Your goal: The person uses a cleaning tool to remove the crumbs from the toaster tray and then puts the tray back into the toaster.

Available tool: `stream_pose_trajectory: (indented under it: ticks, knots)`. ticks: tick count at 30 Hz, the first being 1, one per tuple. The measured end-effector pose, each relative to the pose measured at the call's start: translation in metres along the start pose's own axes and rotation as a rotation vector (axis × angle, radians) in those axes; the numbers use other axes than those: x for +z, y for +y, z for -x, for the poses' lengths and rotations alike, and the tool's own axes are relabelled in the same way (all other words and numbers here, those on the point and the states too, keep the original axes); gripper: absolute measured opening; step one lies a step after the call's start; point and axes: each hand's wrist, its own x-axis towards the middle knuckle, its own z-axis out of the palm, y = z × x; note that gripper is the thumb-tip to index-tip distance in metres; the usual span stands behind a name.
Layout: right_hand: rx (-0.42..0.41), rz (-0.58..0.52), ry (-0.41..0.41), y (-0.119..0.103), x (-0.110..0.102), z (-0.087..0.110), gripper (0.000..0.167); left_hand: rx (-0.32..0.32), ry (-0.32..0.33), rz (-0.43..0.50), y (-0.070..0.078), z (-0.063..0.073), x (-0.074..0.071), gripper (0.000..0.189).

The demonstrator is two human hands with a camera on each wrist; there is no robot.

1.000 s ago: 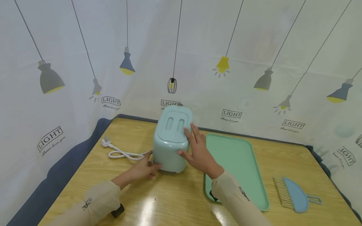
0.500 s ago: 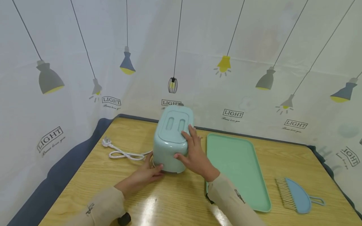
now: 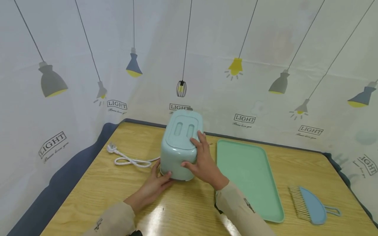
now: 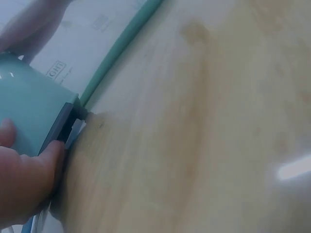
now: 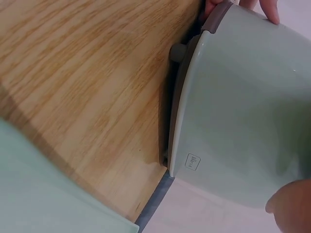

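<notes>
A pale mint toaster (image 3: pixel 178 164) with a lid (image 3: pixel 183 131) on top stands at the back middle of the table, its near end tipped up a little. My left hand (image 3: pixel 152 188) grips its lower near corner, thumb on the end wall and other fingers under the base. In the left wrist view that thumb and hand (image 4: pixel 29 179) lie along the dark base edge (image 4: pixel 60 126). My right hand (image 3: pixel 203 164) holds the upper right corner, thumb on the near end, fingertips at the lid's edge. A small foot (image 5: pixel 178 52) shows under the base in the right wrist view.
A white power cord (image 3: pixel 130 160) with its plug lies left of the toaster. Close on the right is a green tray (image 3: pixel 249 183), with a blue brush (image 3: pixel 314 206) beyond it. A printed curtain (image 3: pixel 212 82) hangs behind the table (image 3: pixel 183 209).
My left hand has shifted right and further under the toaster's near corner. The right hand has drawn slightly left and tighter onto its corner. The toaster stays nearly in place.
</notes>
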Motion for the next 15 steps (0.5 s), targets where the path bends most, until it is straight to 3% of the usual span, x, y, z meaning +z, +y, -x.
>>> stream_pose_trajectory:
  ticks: [8,15]
  knots:
    - [0.036,0.026,0.002,-0.0006,0.0028,0.0005,0.092,-0.060,0.036,0.042,-0.0034,0.0069,0.0096,0.085]
    - [0.034,0.080,0.023,0.0003,0.0023,0.0000,0.092,-0.056,0.038,0.047,-0.0062,0.0059,0.0111,0.085]
